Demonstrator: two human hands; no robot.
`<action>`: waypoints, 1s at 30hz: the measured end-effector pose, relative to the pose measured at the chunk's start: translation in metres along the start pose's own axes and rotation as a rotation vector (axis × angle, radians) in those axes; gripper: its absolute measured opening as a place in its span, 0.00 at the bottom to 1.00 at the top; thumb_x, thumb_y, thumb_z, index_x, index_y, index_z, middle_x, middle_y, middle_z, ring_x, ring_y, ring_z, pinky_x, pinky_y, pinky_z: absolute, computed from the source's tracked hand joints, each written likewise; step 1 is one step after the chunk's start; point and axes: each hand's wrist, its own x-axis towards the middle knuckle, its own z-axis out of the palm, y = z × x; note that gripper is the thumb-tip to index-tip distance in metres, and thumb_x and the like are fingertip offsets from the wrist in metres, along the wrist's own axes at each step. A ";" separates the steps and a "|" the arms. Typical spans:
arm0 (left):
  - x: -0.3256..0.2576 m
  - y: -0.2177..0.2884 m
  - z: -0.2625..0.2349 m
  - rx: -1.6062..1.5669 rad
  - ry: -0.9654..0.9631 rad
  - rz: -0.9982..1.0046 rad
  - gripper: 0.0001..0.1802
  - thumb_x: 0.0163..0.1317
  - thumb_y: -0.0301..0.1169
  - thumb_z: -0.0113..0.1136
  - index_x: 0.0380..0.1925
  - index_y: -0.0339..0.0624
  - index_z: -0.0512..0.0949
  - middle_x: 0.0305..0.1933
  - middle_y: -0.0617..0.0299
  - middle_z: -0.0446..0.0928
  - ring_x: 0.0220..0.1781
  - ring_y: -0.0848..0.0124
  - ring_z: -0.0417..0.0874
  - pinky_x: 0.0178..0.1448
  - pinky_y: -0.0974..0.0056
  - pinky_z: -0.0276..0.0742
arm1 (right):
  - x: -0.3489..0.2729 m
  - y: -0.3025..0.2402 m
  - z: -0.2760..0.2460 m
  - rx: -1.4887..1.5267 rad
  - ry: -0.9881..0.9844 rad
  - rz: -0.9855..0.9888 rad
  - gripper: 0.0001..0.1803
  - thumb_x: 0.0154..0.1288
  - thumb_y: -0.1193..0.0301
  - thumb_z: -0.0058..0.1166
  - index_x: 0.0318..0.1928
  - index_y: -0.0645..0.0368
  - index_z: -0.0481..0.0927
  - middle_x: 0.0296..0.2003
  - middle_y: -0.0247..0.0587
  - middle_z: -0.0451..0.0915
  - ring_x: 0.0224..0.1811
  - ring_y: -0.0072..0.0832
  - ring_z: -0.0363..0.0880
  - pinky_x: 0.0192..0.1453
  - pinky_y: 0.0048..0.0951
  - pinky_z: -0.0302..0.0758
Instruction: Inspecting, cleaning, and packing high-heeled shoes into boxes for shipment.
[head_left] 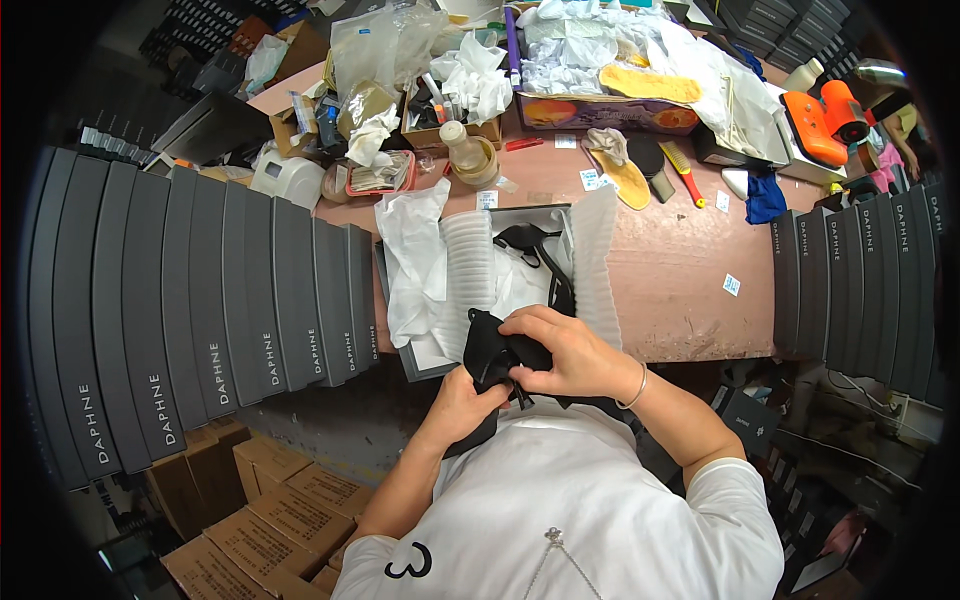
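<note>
A black shoe (486,348) is held in front of my body, over the near edge of an open grey shoebox (412,367). My left hand (463,408) grips it from below, fingers wrapped round it. My right hand (572,356) closes on its right side, thumb and fingers bent; what exactly they pinch is hidden. Inside the box lies a second black shoe (527,238) with a strap, on white paper. White tissue paper (412,270) spills over the box's left side, beside a ribbed foam sheet (470,262). Another foam sheet (596,265) hangs over the right side.
Rows of dark shoeboxes stand at left (190,310) and right (870,290). At the table's back are a purple carton (555,112), a bottle (462,150), a brush (683,172) and an orange tape dispenser (815,128). Brown cartons (270,530) sit low at left.
</note>
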 end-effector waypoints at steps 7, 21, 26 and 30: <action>0.001 -0.006 -0.002 -0.009 -0.016 0.007 0.09 0.56 0.22 0.59 0.38 0.30 0.76 0.30 0.60 0.81 0.31 0.74 0.83 0.36 0.69 0.79 | 0.002 0.004 -0.001 0.020 -0.008 -0.009 0.21 0.51 0.70 0.64 0.46 0.64 0.77 0.46 0.48 0.77 0.48 0.44 0.78 0.53 0.35 0.77; 0.001 -0.011 -0.005 -0.051 -0.027 0.010 0.08 0.57 0.23 0.59 0.37 0.32 0.76 0.30 0.62 0.80 0.29 0.75 0.82 0.35 0.69 0.77 | 0.003 0.004 0.001 -0.025 0.006 -0.069 0.17 0.53 0.73 0.61 0.45 0.63 0.77 0.44 0.47 0.78 0.43 0.43 0.80 0.48 0.34 0.79; 0.002 -0.010 -0.005 -0.041 -0.032 0.014 0.07 0.58 0.22 0.58 0.37 0.33 0.75 0.29 0.63 0.79 0.28 0.75 0.81 0.34 0.69 0.77 | 0.003 0.002 0.002 -0.064 0.000 -0.051 0.16 0.53 0.74 0.61 0.44 0.63 0.77 0.44 0.46 0.78 0.42 0.43 0.80 0.47 0.34 0.78; 0.002 -0.005 -0.007 -0.052 -0.067 0.015 0.08 0.57 0.21 0.56 0.38 0.34 0.74 0.29 0.64 0.76 0.29 0.75 0.80 0.35 0.68 0.76 | 0.004 0.015 0.004 -0.039 0.040 -0.086 0.18 0.55 0.72 0.61 0.46 0.63 0.75 0.42 0.49 0.78 0.41 0.44 0.80 0.45 0.35 0.78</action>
